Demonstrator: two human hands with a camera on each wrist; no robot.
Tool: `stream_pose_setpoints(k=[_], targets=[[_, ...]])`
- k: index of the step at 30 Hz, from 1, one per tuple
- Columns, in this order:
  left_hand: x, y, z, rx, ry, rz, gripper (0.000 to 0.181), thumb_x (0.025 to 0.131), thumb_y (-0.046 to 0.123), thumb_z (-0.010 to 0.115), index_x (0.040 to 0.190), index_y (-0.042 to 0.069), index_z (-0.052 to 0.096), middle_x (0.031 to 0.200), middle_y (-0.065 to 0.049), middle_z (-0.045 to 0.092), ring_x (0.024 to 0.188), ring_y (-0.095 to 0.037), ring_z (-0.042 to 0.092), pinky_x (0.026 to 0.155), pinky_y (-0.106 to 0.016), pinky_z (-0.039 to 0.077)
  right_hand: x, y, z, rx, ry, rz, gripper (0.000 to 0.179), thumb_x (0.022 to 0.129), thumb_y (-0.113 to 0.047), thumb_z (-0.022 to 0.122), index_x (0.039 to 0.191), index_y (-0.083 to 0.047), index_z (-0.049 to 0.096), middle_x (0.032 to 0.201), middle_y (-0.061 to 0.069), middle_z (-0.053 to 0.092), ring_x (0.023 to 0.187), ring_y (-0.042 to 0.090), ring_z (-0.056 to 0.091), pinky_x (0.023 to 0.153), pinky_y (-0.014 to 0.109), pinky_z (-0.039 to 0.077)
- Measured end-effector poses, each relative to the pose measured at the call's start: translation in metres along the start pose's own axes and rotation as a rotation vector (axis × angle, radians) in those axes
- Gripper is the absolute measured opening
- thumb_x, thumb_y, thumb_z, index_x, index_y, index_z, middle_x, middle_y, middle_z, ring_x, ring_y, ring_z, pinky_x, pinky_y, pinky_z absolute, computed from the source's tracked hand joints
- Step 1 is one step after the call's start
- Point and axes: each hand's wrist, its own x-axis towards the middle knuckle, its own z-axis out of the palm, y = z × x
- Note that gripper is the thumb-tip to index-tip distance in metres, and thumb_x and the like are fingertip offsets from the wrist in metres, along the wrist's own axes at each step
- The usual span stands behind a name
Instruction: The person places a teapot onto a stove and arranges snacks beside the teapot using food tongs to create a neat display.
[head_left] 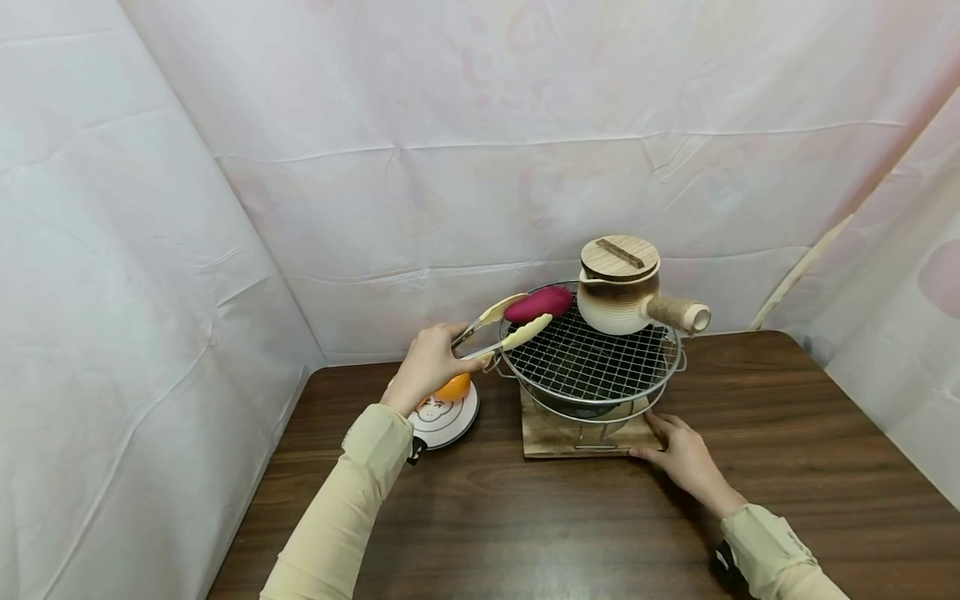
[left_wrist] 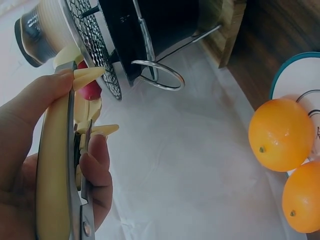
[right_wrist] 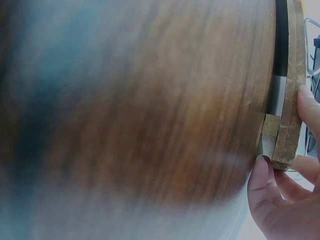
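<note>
My left hand (head_left: 429, 364) grips a pair of tongs (head_left: 527, 332) with cream-yellow tips and metal arms. Between the tips is a smooth purple-red oblong piece (head_left: 540, 304) that looks like a sweet potato, at the left rim of a round wire grill (head_left: 592, 367); whether it touches the mesh I cannot tell. A lidded clay pot (head_left: 618, 310) with a rope-wrapped side handle stands on the grill's far right. Under the grill lies a wooden board (head_left: 547, 437). My right hand (head_left: 686, 458) holds that board's front right corner, fingers and thumb about it in the right wrist view.
Left of the grill, partly behind my left wrist, a white plate (head_left: 453, 429) bears oranges (left_wrist: 281, 135). Wire loop handles (left_wrist: 170, 80) stick out from the grill's frame. Pale cloth (head_left: 420, 208) hangs behind the brown wooden table (head_left: 510, 533) and along both sides.
</note>
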Motion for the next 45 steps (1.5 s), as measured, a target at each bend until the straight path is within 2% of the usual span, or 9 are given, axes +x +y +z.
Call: stream_pose_setpoints(k=[6,18,25,28,33,36,40,45], targets=[[0.002,-0.001,0.001,0.006,0.002,-0.002,0.061,0.075,0.035,0.08,0.13,0.015,0.061,0.095,-0.005,0.065,0.062,-0.012,0.052,0.063,-0.028,0.043,0.0,-0.001,0.001,-0.007,0.011,-0.01,0.077,0.076,-0.035,0.079,0.133,0.009,0.051,0.124,0.032,0.057,0.114,0.049,0.056,0.093,0.059,0.045],[0.002,-0.003,0.004,-0.011,0.006,-0.006,0.06,0.076,0.034,0.08,0.129,0.014,0.062,0.095,-0.005,0.064,0.067,-0.015,0.05,0.064,-0.028,0.043,0.0,0.0,0.0,-0.004,0.006,-0.006,0.078,0.076,-0.035,0.079,0.134,0.009,0.051,0.124,0.031,0.057,0.114,0.048,0.056,0.093,0.059,0.045],[0.003,-0.002,0.004,0.01,0.012,0.008,0.063,0.076,0.036,0.079,0.131,0.012,0.06,0.093,-0.007,0.064,0.066,-0.015,0.051,0.063,-0.027,0.042,0.0,0.0,0.0,0.0,-0.002,0.0,0.079,0.077,-0.036,0.078,0.135,0.008,0.05,0.125,0.03,0.057,0.114,0.048,0.056,0.093,0.059,0.045],[0.001,-0.003,0.004,-0.02,0.008,0.001,0.062,0.076,0.037,0.079,0.13,0.014,0.06,0.094,-0.009,0.065,0.068,-0.016,0.051,0.064,-0.028,0.042,0.0,-0.001,0.0,0.002,-0.007,0.003,0.079,0.077,-0.037,0.078,0.135,0.008,0.049,0.125,0.03,0.057,0.114,0.048,0.056,0.093,0.059,0.045],[-0.003,-0.009,0.001,-0.055,0.022,-0.001,0.056,0.076,0.04,0.079,0.126,0.019,0.062,0.099,-0.006,0.066,0.073,-0.015,0.053,0.068,-0.028,0.045,0.0,0.0,0.0,0.005,-0.015,0.01,0.08,0.077,-0.039,0.078,0.136,0.008,0.049,0.126,0.03,0.056,0.115,0.048,0.055,0.093,0.059,0.045],[-0.006,-0.014,-0.001,-0.076,0.026,-0.01,0.058,0.077,0.042,0.078,0.128,0.019,0.061,0.1,-0.006,0.065,0.072,-0.014,0.054,0.07,-0.029,0.046,0.0,0.0,0.001,0.006,-0.018,0.016,0.081,0.077,-0.041,0.077,0.136,0.008,0.049,0.127,0.031,0.056,0.115,0.049,0.055,0.094,0.059,0.044],[-0.009,-0.02,-0.004,-0.126,0.03,-0.033,0.066,0.077,0.043,0.078,0.135,0.018,0.057,0.096,-0.006,0.061,0.068,-0.014,0.054,0.069,-0.028,0.046,0.0,0.001,0.001,0.005,-0.019,0.016,0.082,0.077,-0.041,0.077,0.136,0.008,0.049,0.127,0.031,0.056,0.116,0.049,0.054,0.094,0.059,0.044],[-0.014,-0.03,-0.007,-0.158,0.057,-0.042,0.069,0.076,0.044,0.079,0.135,0.017,0.057,0.086,-0.005,0.058,0.071,-0.014,0.052,0.069,-0.028,0.044,0.0,0.0,0.0,0.002,-0.021,0.015,0.081,0.077,-0.041,0.077,0.136,0.008,0.049,0.128,0.032,0.055,0.116,0.05,0.053,0.094,0.06,0.044]])
